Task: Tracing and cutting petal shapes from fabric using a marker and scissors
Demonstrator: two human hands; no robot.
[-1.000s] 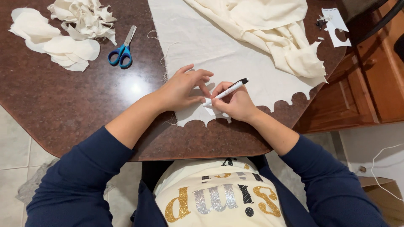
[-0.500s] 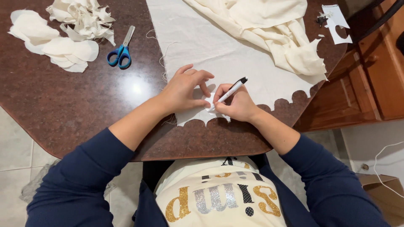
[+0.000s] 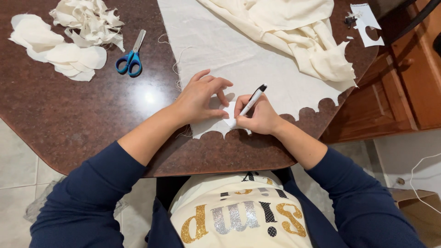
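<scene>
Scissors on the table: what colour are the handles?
Blue, seen in the head view: scissors.

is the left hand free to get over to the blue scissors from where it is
Probably yes. The left hand lies flat on the cream cloth holding nothing, and the scissors lie in the open on the brown table to its upper left with bare tabletop between. Lifting it would let go of the cloth.

A dark reddish-brown stone-patterned table with angled corners fills most of the view, and a bright patch of overhead light glints on its polished top near the middle. Below its left edge lies a pale tiled floor. Just right of the table stands a wooden cabinet with panelled fronts, and beyond that cabinet, lower right, sits a cardboard box.
</scene>
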